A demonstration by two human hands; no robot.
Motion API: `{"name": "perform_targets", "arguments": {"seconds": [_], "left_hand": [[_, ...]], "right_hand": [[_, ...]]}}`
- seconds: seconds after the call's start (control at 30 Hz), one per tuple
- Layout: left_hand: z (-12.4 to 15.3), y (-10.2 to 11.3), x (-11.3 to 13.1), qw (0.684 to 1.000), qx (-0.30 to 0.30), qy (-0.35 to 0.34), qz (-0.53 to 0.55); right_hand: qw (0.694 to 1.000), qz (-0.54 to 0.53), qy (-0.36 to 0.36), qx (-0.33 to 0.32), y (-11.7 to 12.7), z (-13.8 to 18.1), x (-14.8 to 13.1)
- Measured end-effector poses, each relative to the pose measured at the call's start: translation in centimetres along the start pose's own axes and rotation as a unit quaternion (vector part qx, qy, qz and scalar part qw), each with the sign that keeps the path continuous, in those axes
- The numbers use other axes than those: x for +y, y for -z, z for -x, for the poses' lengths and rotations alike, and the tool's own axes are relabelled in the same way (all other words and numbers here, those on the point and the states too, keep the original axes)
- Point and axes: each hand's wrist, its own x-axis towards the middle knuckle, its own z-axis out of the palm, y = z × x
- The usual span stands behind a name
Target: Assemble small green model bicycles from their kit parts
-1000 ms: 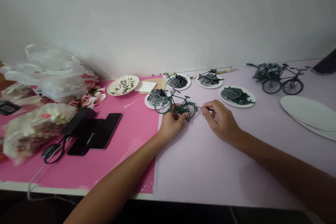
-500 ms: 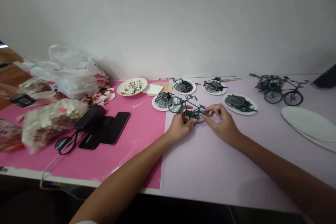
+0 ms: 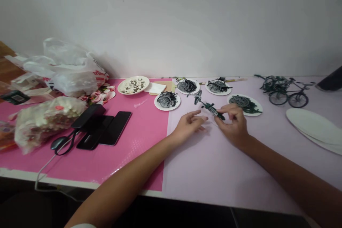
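My right hand (image 3: pixel 233 123) is closed around a small green toy bicycle (image 3: pixel 210 107), which I see end-on, its handlebars pointing toward the wall. My left hand (image 3: pixel 190 123) lies just left of it on the pale lilac mat (image 3: pixel 227 164), fingers stretched out and holding nothing. Behind the hands, several white plates hold bicycle parts: grey wheels (image 3: pixel 167 100), dark pieces (image 3: pixel 188 86), more wheels (image 3: pixel 217 87) and green frames (image 3: pixel 243 104).
Finished toy bicycles (image 3: pixel 284 91) stand at the back right, with stacked empty white plates (image 3: pixel 315 124) beside them. On the pink mat (image 3: pixel 128 142) lie two phones (image 3: pixel 107 130), scissors (image 3: pixel 64 142), plastic bags (image 3: pixel 61 73) and a bowl of small bits (image 3: pixel 133 85).
The bicycle has left my left hand and now sits in my right hand, turned end-on. My left hand has opened and dropped to the mat.
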Motion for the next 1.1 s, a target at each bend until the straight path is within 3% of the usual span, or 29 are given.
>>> {"name": "perform_targets", "arguments": {"seconds": [0.13,0.3,0.4,0.53,0.73,0.93,1.1], "left_hand": [[0.0,-0.3,-0.1,0.995,-0.064,-0.011,0.073],[-0.6,0.3,-0.8,0.993,-0.022,-0.044,0.103],[-0.9,0.7,-1.2,0.995,-0.007,-0.039,0.097],[-1.0,1.1,-1.3,0.996,0.018,-0.047,0.076],[-1.2,1.2,-1.3,0.996,0.035,-0.066,0.049],[-1.8,1.8,-1.6,0.994,0.075,-0.059,0.047],[-2.0,1.9,-1.7,0.994,0.093,-0.057,0.025]], "right_hand": [[0.994,-0.021,0.069,-0.086,-0.5,0.1,-0.6],[0.979,-0.002,0.055,-0.197,-0.8,0.1,-1.4],[0.974,-0.021,0.054,-0.217,-0.4,-0.1,-1.9],[0.979,-0.038,0.05,-0.193,0.2,-0.5,-2.2],[0.989,-0.025,-0.032,-0.142,0.7,-0.5,-1.1],[0.955,-0.02,-0.21,-0.207,2.0,-1.1,1.4],[0.892,0.067,-0.222,-0.387,3.2,-2.1,1.7]]}}
